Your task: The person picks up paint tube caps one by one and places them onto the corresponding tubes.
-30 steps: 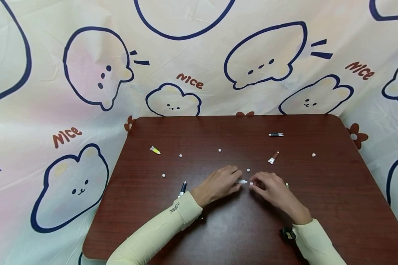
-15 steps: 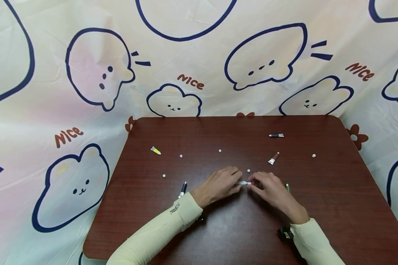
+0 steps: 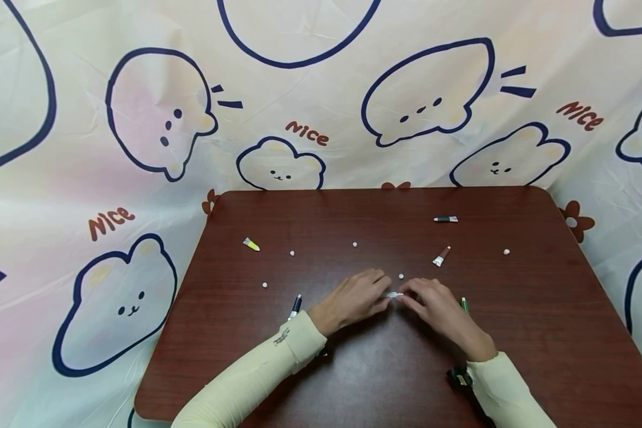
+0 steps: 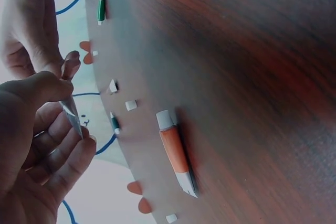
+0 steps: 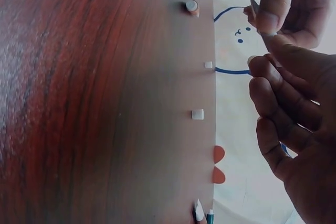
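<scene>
Between the two hands, in the head view, a small paint tube (image 3: 392,295) shows silvery white. My left hand (image 3: 355,297) pinches its flat end between thumb and fingers; the crimped metal end of the tube (image 4: 73,115) sticks out below the thumb in the left wrist view. My right hand (image 3: 438,309) pinches the other end with thumb and forefinger, which hide the white cap there. Fingertips of both hands nearly meet in the right wrist view, where the tube's thin edge (image 5: 255,7) shows. A white cap (image 3: 401,276) lies on the table just beyond the hands.
Around the brown table (image 3: 353,380) lie a yellow tube (image 3: 251,244), a dark tube (image 3: 446,219), a brown tube (image 3: 441,256), a green tube (image 3: 464,304) and a navy tube (image 3: 295,306). An orange tube (image 4: 174,153) lies under the left arm. Several white caps are scattered.
My right hand has moved slightly left, bringing the white cap it pinches from a small gap up to the tube's nozzle. Its fingers now cover the cap. My left hand stays put.
</scene>
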A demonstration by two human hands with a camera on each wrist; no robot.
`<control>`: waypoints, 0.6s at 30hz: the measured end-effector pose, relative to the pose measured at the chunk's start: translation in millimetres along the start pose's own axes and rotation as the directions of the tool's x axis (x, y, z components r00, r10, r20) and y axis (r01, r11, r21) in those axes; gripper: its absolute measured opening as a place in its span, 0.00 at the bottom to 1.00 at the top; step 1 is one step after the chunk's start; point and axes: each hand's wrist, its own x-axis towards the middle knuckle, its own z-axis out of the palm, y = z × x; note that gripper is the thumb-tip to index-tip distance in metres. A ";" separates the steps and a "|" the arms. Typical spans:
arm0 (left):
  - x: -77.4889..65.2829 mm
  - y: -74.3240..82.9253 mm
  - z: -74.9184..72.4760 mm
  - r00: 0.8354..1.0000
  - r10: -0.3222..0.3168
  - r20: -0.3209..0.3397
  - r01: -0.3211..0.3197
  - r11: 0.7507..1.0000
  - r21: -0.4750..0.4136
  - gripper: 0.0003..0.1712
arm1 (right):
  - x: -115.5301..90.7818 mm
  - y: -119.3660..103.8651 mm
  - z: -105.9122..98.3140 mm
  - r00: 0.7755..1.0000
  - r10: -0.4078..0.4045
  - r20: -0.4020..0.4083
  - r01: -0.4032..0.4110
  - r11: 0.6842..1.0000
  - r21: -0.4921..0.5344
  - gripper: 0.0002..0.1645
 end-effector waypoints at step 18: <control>1.9 1.5 -1.0 1.000 0.003 -0.011 -0.003 1.000 0.001 0.09 | -2.2 2.5 2.2 0.997 0.076 -0.001 -0.075 0.994 0.075 0.12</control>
